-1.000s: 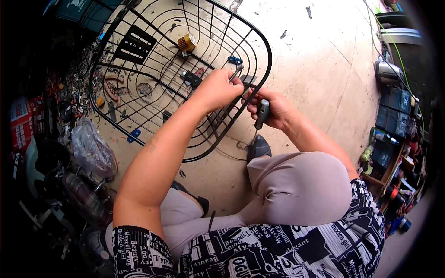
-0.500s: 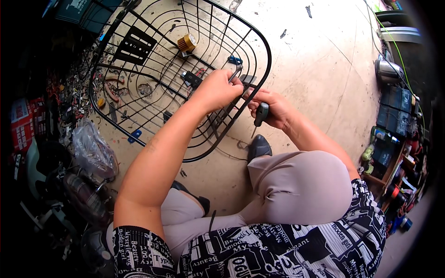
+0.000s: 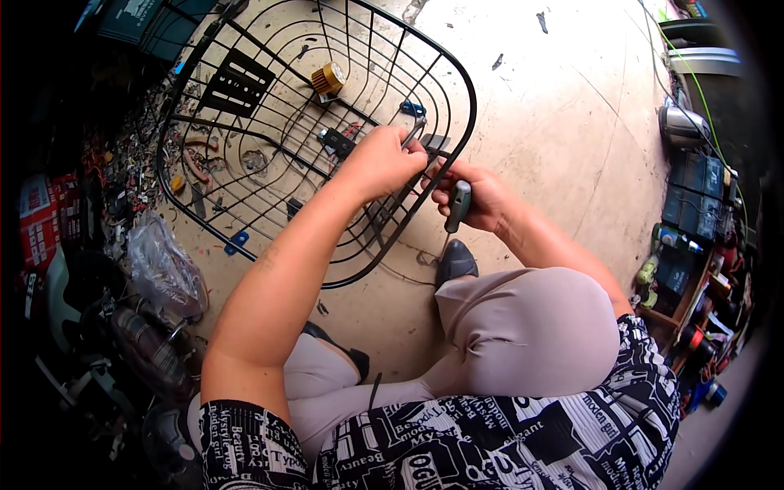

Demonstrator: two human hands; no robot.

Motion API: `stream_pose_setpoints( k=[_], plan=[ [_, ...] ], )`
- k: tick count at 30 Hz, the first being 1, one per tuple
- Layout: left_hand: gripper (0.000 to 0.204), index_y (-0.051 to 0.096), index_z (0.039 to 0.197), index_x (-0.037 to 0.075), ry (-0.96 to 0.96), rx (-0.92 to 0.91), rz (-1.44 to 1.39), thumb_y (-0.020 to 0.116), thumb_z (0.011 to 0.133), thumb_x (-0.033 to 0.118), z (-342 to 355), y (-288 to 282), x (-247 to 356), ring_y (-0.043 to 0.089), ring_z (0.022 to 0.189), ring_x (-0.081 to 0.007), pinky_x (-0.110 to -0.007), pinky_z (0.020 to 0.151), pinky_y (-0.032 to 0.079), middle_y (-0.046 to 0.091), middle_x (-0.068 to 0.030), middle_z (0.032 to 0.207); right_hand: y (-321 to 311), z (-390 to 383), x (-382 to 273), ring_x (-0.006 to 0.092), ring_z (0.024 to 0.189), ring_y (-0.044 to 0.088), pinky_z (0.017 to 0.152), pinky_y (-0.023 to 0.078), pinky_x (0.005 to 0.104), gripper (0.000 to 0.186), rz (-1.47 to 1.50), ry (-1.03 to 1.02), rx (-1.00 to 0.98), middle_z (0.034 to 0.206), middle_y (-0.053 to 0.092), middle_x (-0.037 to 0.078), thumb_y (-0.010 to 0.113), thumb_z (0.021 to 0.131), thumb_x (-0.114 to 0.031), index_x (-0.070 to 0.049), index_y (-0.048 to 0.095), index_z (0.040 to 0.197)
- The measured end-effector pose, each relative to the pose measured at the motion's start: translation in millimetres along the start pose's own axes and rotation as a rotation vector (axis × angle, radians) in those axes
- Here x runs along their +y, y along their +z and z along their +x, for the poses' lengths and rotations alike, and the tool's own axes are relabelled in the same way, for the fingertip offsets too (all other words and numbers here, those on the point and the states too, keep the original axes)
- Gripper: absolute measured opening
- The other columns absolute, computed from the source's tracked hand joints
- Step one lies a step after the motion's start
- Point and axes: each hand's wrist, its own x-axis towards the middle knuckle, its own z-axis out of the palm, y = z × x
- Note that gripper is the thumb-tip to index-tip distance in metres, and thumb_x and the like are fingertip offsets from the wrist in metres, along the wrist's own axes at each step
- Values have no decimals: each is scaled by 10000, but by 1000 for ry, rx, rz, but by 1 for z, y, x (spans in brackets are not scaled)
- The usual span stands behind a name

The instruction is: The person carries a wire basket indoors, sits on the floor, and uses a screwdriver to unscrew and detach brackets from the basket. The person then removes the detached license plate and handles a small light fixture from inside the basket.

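Black wire basket [image 3: 269, 122] sits tipped on the concrete floor [image 3: 555, 122] in the upper middle of the frame, open side facing the camera, with a flat black plate [image 3: 237, 82] fixed to its wires at upper left. The left hand [image 3: 384, 159] is closed around a silvery tool [image 3: 414, 131] right at the basket's near rim, just left of center. The right hand [image 3: 478, 196] is touching that same rim from the right and is wrapped around a dark-handled screwdriver [image 3: 457, 206], shaft pointing down. Can't tell exactly what the tools are biting on, the fingers cover it.

A small brass-colored cylinder [image 3: 328, 78] and a blue bit [image 3: 412, 108] show through the wires. Below the hands there's a dark shoe [image 3: 456, 261] and a bent knee in grey trousers [image 3: 531, 327]. Left edge is a mess of scrap plus a clear plastic bag [image 3: 163, 265]; the right edge has stacked dark batteries [image 3: 694, 192] and a metal kettle [image 3: 682, 124].
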Motion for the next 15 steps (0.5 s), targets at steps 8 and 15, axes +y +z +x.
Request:
stream_pose_setpoints(
  k=[8,15],
  plan=[
    [217,651,828,-6,1,-1,16,616,759,197,-1,-1,3,557,613,-128,-282,575,447,613,-69,677,-11,7,5,97,640,510,542,442,264,202,21,-10,-53,850,589,6,588,914,-273,-77,583,964],
    [222,651,842,-13,18,-14,11,628,773,197,0,1,4,486,598,-65,-240,546,403,574,-2,669,-16,8,5,94,645,509,543,438,255,205,-86,-105,-27,823,568,-5,584,916,-271,-73,579,970]
  ],
)
